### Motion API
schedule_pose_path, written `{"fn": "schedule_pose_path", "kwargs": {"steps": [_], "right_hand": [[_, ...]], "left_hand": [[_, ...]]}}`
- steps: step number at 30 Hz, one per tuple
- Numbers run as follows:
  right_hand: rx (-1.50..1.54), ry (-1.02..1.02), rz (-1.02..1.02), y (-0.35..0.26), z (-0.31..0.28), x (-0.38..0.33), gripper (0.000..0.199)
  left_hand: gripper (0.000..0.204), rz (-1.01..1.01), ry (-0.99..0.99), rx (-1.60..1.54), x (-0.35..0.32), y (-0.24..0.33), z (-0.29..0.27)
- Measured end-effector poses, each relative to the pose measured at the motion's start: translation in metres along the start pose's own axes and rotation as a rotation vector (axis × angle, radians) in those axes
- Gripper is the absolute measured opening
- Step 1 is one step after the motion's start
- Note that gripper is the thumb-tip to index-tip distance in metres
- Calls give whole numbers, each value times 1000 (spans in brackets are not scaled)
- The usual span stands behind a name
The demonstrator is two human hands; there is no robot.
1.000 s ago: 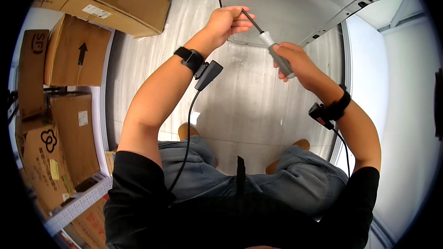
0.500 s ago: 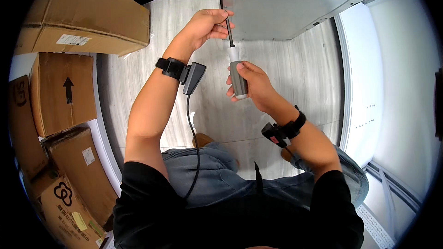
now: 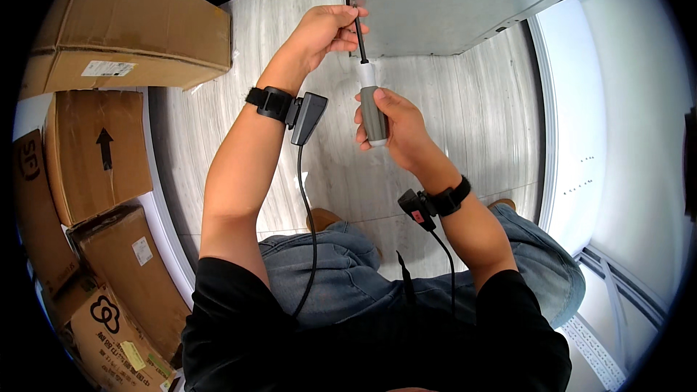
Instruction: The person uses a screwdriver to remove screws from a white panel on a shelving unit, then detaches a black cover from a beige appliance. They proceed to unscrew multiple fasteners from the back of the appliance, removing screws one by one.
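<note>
Your right hand is clenched around the grey handle of the screwdriver, which stands upright with its dark shaft pointing up toward the lower edge of the grey metal panel. Your left hand sits above the handle, its fingertips pinching the shaft near the tip, right at the panel's corner. So the tool's long axis runs from your right hand straight up to the panel, with your left hand the nearer one to that edge. Cardboard boxes lie well left of the panel, on the pale floor
</note>
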State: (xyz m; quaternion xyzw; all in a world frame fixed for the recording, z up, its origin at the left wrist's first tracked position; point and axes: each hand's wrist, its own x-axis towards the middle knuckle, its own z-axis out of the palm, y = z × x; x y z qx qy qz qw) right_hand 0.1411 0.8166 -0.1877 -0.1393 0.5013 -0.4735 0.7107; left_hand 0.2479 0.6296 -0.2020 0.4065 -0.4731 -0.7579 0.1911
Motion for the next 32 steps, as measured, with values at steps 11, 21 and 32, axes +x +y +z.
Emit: {"fn": "schedule_pose_path", "kwargs": {"steps": [11,21,32], "right_hand": [[272,-151,40,1,-5,0,33],[-137,214,-64,20,10,18,32],[-94,-189,42,22,-20,22,41]], "left_hand": [[29,-17,1,18,-5,6,2],[22,33,179,238,-11,7,15],[24,38,219,83,-4,-4,13]]}}
